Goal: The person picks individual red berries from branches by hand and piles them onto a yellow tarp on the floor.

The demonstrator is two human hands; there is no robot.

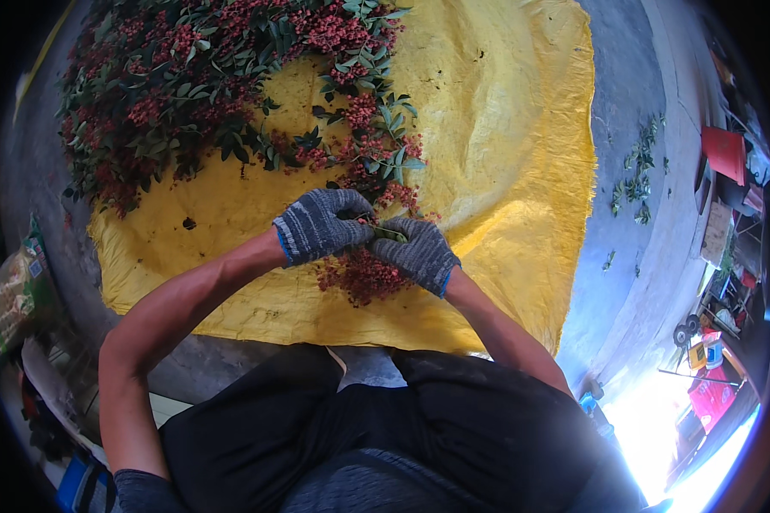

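Both my hands wear grey knitted gloves and meet above a yellow woven plastic sheet (500, 115). My left hand (326, 224) pinches a thin green stem with a few small berries at its fingertips. The fingers of my right hand (418, 249) are closed around the leafy end of that green sprig (390, 234). Under my hands lies a small heap of loose red berry clusters (362, 277), which look like Sichuan pepper. Beyond them a large pile of leafy branches with red berries (167, 96) covers the sheet's far left, with a strand of it reaching toward my hands.
Green leaf sprigs (638, 170) lie on the concrete floor (622, 256) to the right. A filled plastic bag (19, 295) stands at the left. Along the right wall are a red container (723, 155) and assorted clutter. My dark-clothed legs (256, 410) border the sheet's near edge.
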